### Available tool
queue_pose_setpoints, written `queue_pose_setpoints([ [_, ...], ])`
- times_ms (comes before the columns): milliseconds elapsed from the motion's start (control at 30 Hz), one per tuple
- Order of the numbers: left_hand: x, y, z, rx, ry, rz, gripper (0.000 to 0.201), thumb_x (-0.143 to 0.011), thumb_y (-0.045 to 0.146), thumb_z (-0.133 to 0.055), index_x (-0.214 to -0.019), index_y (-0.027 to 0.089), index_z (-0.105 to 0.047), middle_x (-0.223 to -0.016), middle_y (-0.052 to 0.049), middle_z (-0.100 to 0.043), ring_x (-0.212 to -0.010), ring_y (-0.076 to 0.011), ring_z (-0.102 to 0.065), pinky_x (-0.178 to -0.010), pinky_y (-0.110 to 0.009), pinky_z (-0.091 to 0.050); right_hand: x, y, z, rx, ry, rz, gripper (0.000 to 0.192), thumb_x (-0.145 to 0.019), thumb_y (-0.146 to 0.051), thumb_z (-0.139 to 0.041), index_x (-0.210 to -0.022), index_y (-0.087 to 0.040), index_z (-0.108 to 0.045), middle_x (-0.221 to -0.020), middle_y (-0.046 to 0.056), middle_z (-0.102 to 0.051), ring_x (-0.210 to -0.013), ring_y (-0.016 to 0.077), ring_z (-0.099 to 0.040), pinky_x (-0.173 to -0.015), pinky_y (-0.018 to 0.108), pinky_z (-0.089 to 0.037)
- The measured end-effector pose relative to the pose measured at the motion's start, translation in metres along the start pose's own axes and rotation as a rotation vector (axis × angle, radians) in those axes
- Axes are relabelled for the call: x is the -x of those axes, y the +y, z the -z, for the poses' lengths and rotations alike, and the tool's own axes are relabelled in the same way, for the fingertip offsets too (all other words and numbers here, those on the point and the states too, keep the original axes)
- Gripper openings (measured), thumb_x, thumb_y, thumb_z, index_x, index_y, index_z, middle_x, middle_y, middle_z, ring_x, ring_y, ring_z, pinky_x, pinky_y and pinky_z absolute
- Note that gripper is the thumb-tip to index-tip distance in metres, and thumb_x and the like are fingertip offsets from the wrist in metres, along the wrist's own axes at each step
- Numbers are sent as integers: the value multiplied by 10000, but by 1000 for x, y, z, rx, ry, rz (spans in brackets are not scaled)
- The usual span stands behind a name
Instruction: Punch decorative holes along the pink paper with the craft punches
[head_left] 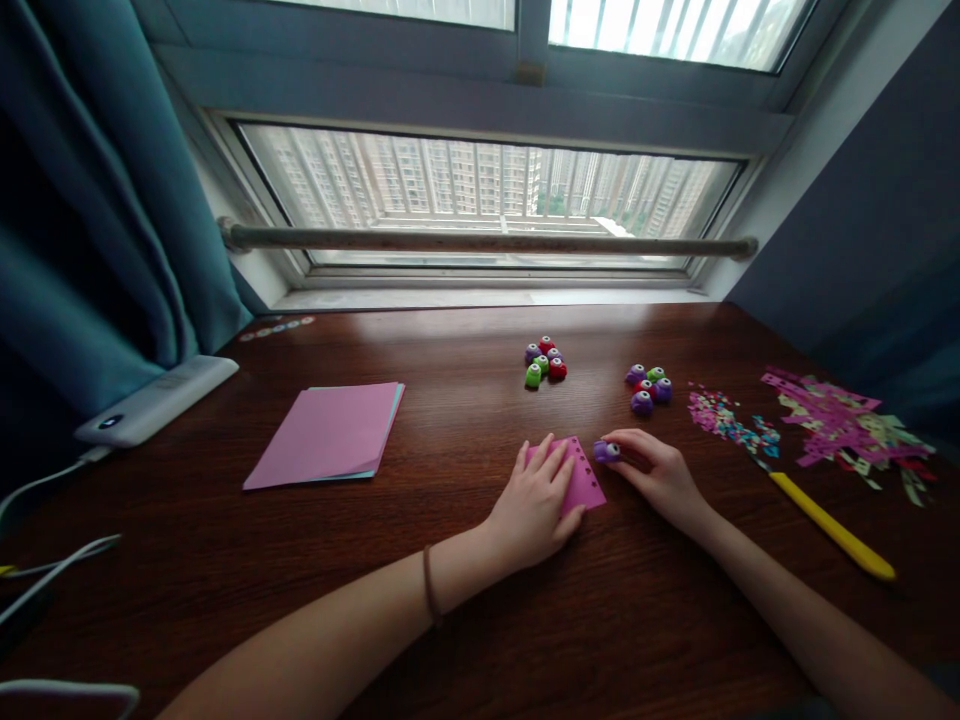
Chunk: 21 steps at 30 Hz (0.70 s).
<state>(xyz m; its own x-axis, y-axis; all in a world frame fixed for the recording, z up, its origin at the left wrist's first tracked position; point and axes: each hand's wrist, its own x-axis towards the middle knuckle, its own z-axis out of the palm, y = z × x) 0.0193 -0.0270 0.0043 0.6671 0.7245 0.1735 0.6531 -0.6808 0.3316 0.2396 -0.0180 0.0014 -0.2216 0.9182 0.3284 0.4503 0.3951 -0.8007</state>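
On the dark brown wooden table (225,560), the small pink paper strip with punched holes along its far edge (581,478) lies between the two hands, its long axis running from near-left to far-right. The left hand (534,503) rests flat on the strip's left part, fingers spread and extended, pinning it down. At the strip's far-right corner, the right hand (654,472) curls loosely around a small purple round paper punch (606,451), fingertips pinching it against the paper's edge.
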Motion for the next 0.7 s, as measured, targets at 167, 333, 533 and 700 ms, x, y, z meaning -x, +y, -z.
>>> queue_pose_setpoints([
  [167, -3, 0, 2, -2, -45, 7, 621, -836, 432, -473, -1363, 149, -304, -1443, -128, -256, -1343, -308, -154, -1080, -522, -162, 0, -8, 1, 25, 12, 29, 219, -804, -171, -595, -1019, -209, -610, -994, 49, -579, -937, 197, -566, -831, 311, -500],
  [333, -4, -1, 1, -14, -76, 5, 589, -844, 414, -468, -1365, 187, -312, -1456, -110, -228, -1348, -301, -141, -1080, -516, -168, 0, -17, 7, -31, -4, -44, 227, -785, -145, -610, -1004, -207, -610, -980, 36, -583, -894, 174, -578, -792, 274, -510],
  [533, -4, 0, 3, -29, -87, 9, 585, -848, 416, -471, -1366, 192, -317, -1465, -108, -201, -1349, -293, -147, -1082, -510, -169, 0, -19, 19, 78, 14, -97, 174, -754, -149, -655, -919, -201, -632, -905, 13, -618, -861, 173, -580, -795, 289, -480],
  [700, -4, 1, 4, -43, -79, 8, 561, -860, 420, -462, -1359, 199, -334, -1457, -108, -227, -1340, -295, -182, -1072, -516, -194, 2, -15, 20, 30, -28, -172, 184, -741, -177, -669, -920, -191, -629, -898, 15, -622, -834, 171, -590, -754, 280, -499],
])
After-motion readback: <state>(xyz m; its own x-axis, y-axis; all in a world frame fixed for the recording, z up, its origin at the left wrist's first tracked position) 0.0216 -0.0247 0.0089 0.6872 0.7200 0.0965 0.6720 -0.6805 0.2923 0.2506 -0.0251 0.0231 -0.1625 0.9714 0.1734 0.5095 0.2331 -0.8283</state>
